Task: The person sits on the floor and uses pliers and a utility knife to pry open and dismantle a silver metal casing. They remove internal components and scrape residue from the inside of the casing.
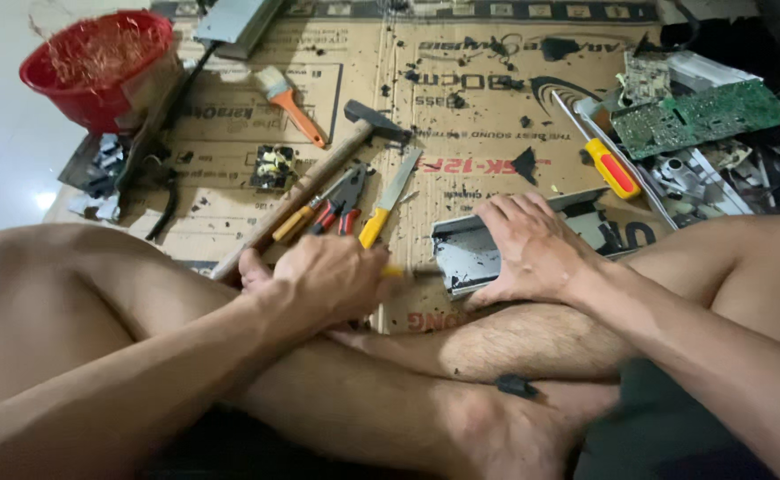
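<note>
Far up and left of the left hand (323, 280) stands a red bucket (96, 67). The left hand is closed in a fist around a yellow-handled tool (393, 270), its tip hidden. Just above its knuckles lie a wooden-handled hammer (305, 191), pliers (341, 204) and a yellow-handled blade (390, 197) on the cardboard sheet (461, 107). To its right, the right hand (532, 244) lies open, palm down, pressing a grey metal casing (470, 253). Up and right of that hand lie a yellow-and-red screwdriver (612, 169) and a green circuit board (701, 116)
</note>
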